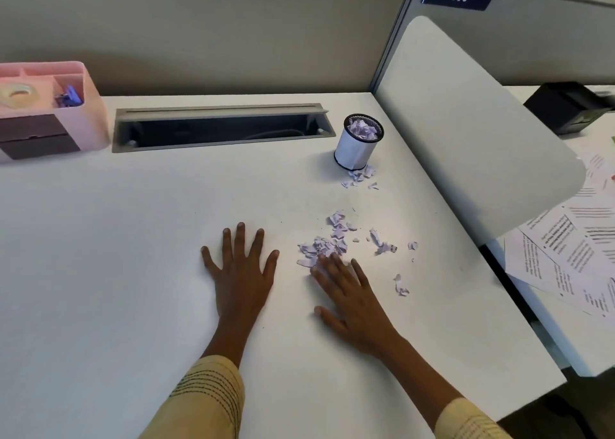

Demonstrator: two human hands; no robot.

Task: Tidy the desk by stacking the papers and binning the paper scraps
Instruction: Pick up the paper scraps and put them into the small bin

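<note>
Pressing flat on the tabletop (pixel 100 239) nearest me, the left hand (pixel 240 272) lies released with fingers spread, grasping nothing, which I judge a brace, while the right hand (pixel 346 300), likewise released, rests its fingertips (pixel 327 260) on the paper scraps (pixel 327 244), apparently to rake them. That litter runs lengthwise toward the far right corner, where the bin (pixel 357 147) stands upright, already holding scraps; printed papers (pixel 572 255) lie fanned, unstacked, on the neighbouring desk.
</note>
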